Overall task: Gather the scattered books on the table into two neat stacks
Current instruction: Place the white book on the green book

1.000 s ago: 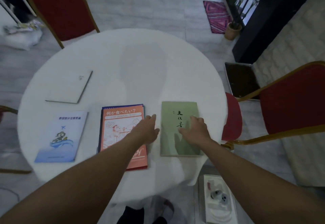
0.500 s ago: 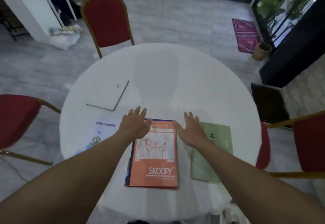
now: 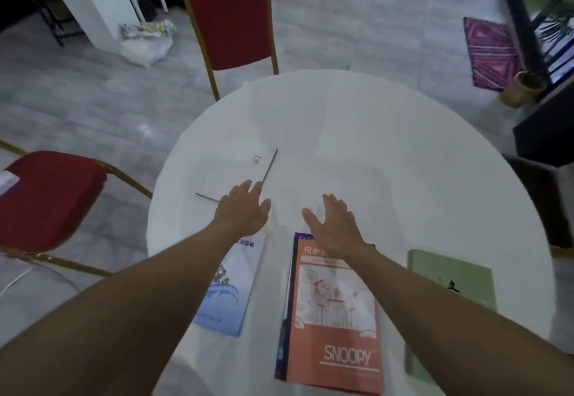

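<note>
Several books lie on the round white table [image 3: 388,134]. A white book [image 3: 236,172] sits at the far left; my left hand [image 3: 243,209] hovers open over its near corner. A light blue book [image 3: 231,290] lies partly under my left forearm. An orange Snoopy book [image 3: 335,333] rests on a dark blue one whose edge shows at its left. My right hand [image 3: 334,225] is open above the orange book's far edge. A green book [image 3: 456,284] lies at the right, partly hidden by my right forearm.
A red chair [image 3: 233,16] stands behind the table and another red chair [image 3: 46,197] at the left. A white bag [image 3: 146,41] lies on the grey floor. A potted plant [image 3: 525,88] and a pink mat [image 3: 490,51] are at the far right.
Both hands have left the green and orange books and reached forward and left toward the white book. The view has swung left.
</note>
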Available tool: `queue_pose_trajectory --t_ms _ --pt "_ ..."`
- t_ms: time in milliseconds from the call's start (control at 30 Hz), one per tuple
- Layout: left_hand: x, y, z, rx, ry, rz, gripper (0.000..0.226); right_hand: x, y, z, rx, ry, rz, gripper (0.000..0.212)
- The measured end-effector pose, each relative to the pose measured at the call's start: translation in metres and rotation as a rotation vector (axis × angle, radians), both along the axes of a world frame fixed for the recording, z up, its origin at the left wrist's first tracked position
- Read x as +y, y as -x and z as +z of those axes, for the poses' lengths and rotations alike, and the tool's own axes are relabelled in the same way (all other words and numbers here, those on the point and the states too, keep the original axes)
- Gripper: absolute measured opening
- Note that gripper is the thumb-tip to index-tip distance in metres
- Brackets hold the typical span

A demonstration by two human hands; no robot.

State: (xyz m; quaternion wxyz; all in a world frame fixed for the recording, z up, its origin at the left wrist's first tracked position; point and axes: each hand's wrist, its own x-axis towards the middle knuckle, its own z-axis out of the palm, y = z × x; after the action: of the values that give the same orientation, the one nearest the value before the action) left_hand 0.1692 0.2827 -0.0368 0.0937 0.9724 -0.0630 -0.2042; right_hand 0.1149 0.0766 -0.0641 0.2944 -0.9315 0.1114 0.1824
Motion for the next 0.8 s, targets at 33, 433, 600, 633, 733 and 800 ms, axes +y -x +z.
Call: queue_pose_trajectory --t_ms 33,433,600,633,733,800 --pt "0.006 -0.008 -0.003 0.000 -0.003 0.006 0.062 0.007 -0.008 -0.002 -0.006 -0.010 0.000 0.083" --pt "0.070 -0.067 -0.043 0.030 0.008 0.204 0.062 0.079 -0.081 -0.029 0.041 -0.078 0.074 0.066" --pt "0.080 -0.073 -0.058 0.031 0.016 0.285 0.069 0.105 -0.095 -0.040 0.094 -0.064 0.171 0.063" --pt "0.081 -0.074 -0.060 0.015 0.012 0.296 0.072 0.109 -0.096 -0.041 0.097 -0.071 0.173 0.066" --pt "0.081 -0.077 -0.063 0.011 0.050 0.370 0.078 0.117 -0.097 -0.042 0.118 -0.084 0.155 0.079" --pt "0.079 -0.076 -0.064 0.043 0.108 0.460 0.073 0.116 -0.096 -0.042 0.127 -0.107 0.128 0.075"
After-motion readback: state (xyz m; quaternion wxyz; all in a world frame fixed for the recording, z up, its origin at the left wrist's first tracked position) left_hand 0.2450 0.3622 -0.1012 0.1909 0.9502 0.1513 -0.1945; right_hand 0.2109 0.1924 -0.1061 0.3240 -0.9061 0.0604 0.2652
